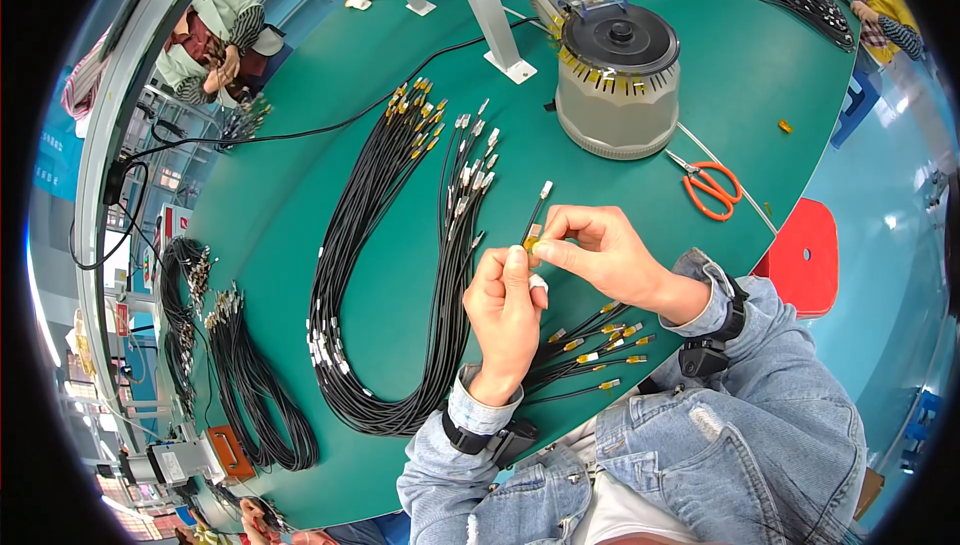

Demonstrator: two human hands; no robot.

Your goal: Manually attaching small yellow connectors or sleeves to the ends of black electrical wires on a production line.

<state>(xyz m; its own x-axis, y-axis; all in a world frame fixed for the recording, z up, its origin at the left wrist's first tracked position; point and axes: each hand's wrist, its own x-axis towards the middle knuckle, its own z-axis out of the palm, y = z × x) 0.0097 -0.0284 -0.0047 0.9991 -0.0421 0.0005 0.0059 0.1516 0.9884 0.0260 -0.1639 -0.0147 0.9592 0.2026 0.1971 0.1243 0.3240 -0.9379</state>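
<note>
Over the table's near part, my left hand is closed, thumb against fingers, on the end of a black cable. My right hand pinches a small piece of amber tape at that same end, and the fingertips of both hands nearly meet. Just beyond them a silver connector tips a short black length of cable; whether it belongs to the held cable I cannot tell. Beneath my wrists lie several black cables with amber-taped ends. Left of my hands curves a large bundle of black cables, some ends amber-wrapped, others bare silver.
A round tape dispenser with a black top stands beyond my hands. Orange-handled scissors lie to its right. More cable coils rest at the left. A grey metal post stands on the green table. A red stool is at the right. Other people work around.
</note>
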